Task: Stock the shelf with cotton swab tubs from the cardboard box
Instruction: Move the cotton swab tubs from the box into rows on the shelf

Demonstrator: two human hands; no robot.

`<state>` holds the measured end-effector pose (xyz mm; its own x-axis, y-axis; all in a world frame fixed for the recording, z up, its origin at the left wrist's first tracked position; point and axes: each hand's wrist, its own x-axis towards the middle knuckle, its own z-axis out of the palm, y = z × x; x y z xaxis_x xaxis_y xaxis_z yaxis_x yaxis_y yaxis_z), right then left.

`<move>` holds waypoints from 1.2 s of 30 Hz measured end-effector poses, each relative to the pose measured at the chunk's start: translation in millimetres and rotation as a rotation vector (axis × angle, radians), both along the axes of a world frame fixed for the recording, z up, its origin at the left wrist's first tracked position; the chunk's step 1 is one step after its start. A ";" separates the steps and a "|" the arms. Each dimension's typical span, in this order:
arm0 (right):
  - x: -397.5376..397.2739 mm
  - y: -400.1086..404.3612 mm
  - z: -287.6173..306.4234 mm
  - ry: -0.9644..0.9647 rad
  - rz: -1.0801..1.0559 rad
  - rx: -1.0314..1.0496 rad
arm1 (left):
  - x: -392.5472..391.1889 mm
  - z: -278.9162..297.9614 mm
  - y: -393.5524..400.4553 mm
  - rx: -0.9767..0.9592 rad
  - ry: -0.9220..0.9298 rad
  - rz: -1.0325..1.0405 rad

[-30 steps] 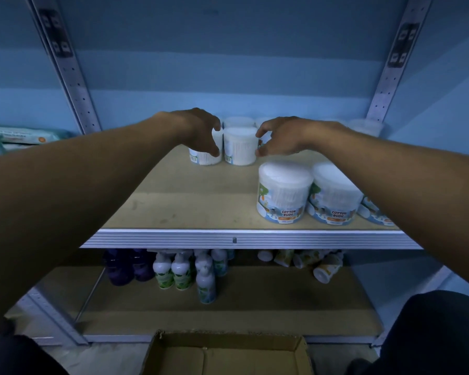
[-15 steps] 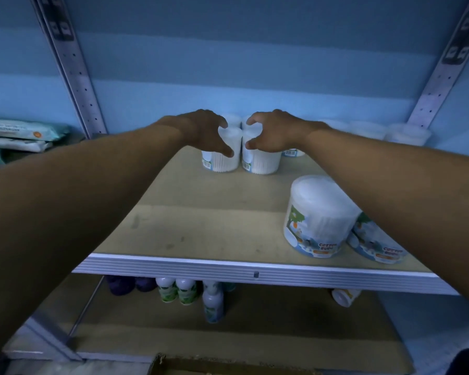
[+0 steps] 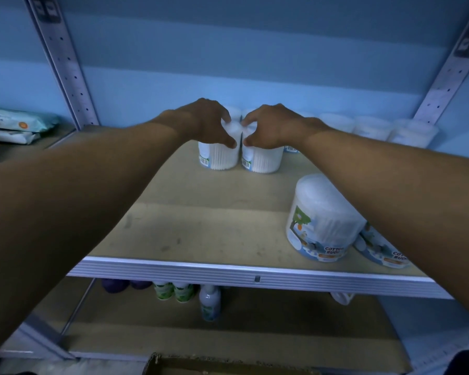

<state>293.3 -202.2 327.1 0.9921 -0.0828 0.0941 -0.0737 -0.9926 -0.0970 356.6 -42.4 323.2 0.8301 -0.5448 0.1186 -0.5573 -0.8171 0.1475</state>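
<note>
Two hands [image 3: 206,123], roughly ten tubs [image 3: 321,220], four bottles [image 3: 209,304].

A shop aisle or stockroom: slotted metal uprights [image 3: 65,63] carry a shelf [image 3: 201,228] of labelled cotton swab tubs [image 3: 321,226], with bottles [image 3: 209,304] on the shelf below

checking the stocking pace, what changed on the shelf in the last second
The left hand and right hand have drawn together, each now gripping a tub, bringing the left tub and right tub side by side. The front labelled tubs stayed put.
</note>
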 end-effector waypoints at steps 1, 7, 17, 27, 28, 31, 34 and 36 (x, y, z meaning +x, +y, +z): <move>-3.0 1.4 1.0 0.000 0.001 0.005 | -1.3 -0.4 0.4 0.001 -0.001 0.001; -23.1 11.5 4.0 -0.007 0.003 0.057 | -15.2 2.0 9.1 0.023 -0.001 0.003; -59.1 35.4 5.8 0.013 -0.050 0.079 | -55.6 5.0 38.0 0.006 0.036 0.024; -107.1 66.7 16.2 0.074 -0.011 -0.019 | -96.4 9.3 67.0 0.066 0.032 0.012; -111.0 69.1 17.9 0.083 -0.002 -0.032 | -99.7 11.0 70.0 0.087 0.031 0.007; -122.4 75.5 24.1 0.112 0.025 -0.086 | -110.1 20.2 77.2 0.150 0.043 -0.012; -132.4 80.2 29.1 0.134 0.040 -0.099 | -118.9 26.9 83.2 0.159 0.091 -0.026; -137.1 82.6 30.7 0.144 0.052 -0.099 | -124.9 28.2 87.0 0.150 0.113 -0.031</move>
<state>156.2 -119.6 357.8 0.9986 -0.0280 -0.0443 -0.0277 -0.9996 0.0088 231.6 44.6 351.4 0.8163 -0.5746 -0.0594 -0.5691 -0.8176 0.0881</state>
